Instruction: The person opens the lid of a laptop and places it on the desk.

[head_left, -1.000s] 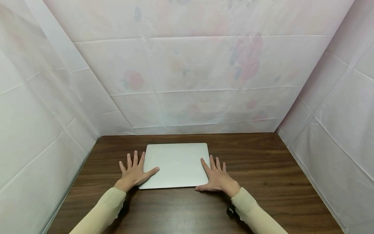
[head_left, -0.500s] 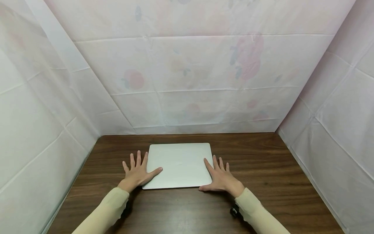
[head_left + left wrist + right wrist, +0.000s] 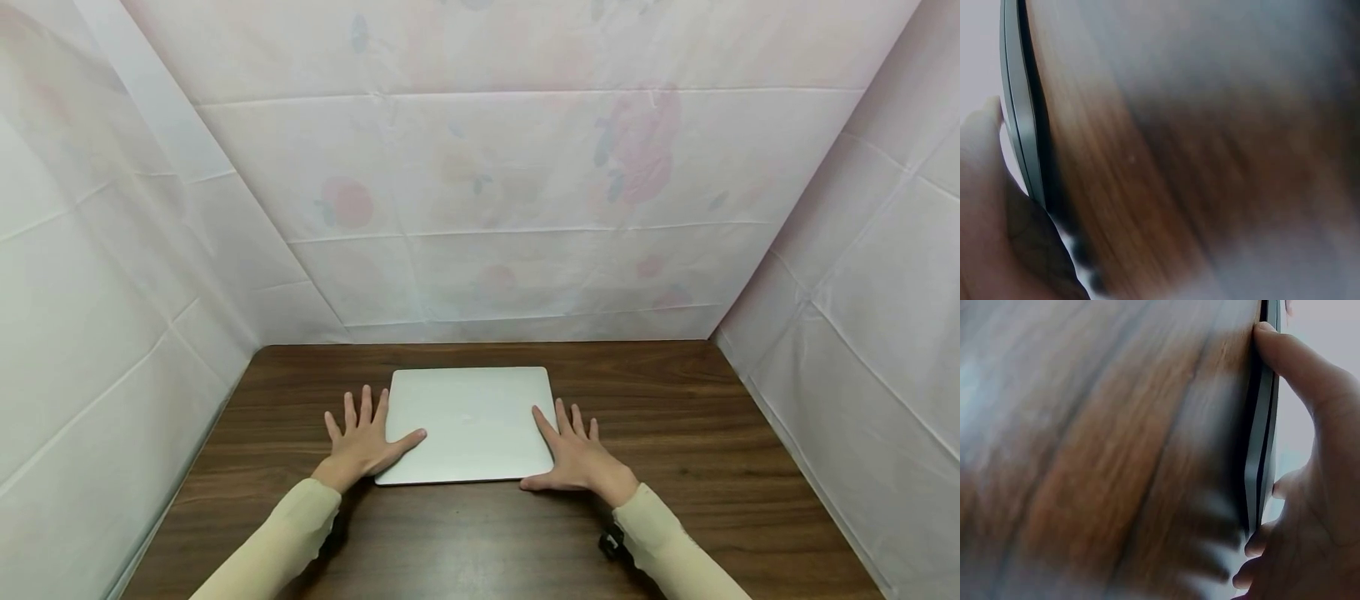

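Observation:
A closed silver laptop [image 3: 468,425] lies flat on the brown wooden table. At its left side, my left hand [image 3: 360,446] has its fingers spread on or over the table, and its thumb lies over the lid. My right hand [image 3: 581,460] is at the opposite side with straight, spread fingers. Its index finger reaches over the lid, and its thumb lies along the front edge. The left wrist view catches the laptop's thin grey edge [image 3: 1019,106] beside the blurred hand. In the right wrist view the thumb [image 3: 1288,353] touches that front edge.
Pale floral sheeting [image 3: 480,167] hangs behind the table [image 3: 465,542], and plain white sheeting [image 3: 885,317] stands on the right. More sheeting [image 3: 90,350] borders the left side. A small black device [image 3: 611,543] is at the right wrist, below the sleeve cuff.
The laptop has slid a little to the right across the table, with both hands moving along with it. The hands keep the same spread pose. The head view has shifted slightly.

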